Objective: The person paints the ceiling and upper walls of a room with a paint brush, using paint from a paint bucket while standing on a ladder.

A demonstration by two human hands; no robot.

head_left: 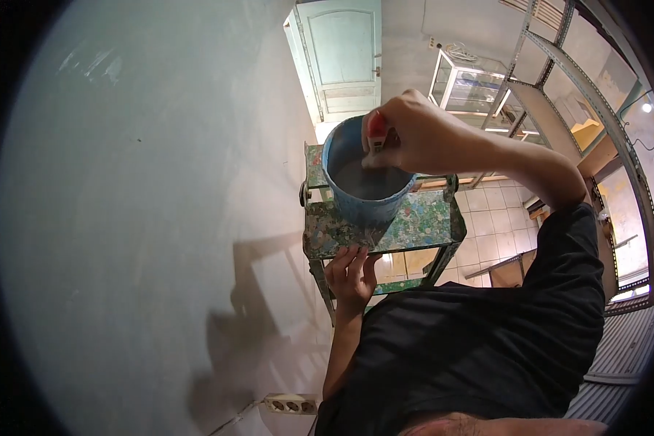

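A blue bucket [370,207] stands on the paint-spattered top of a green stepladder [425,225]. Greyish contents show inside it. My right hand [407,134] reaches over the bucket's rim, closed around a red-handled paintbrush [376,131]. The brush points down into the bucket, and its lower end is hard to make out. Below the bucket, my left hand [351,276] grips the near edge of the stepladder's top, its fingertips lying over the edge close to the bucket's base.
A pale grey wall [145,182] fills the left side. Behind the ladder are a light green door [341,54] and a glass display case [472,91]. Metal shelving [552,116] stands on the right, over a tiled floor [494,218]. A power strip [289,404] lies at the bottom.
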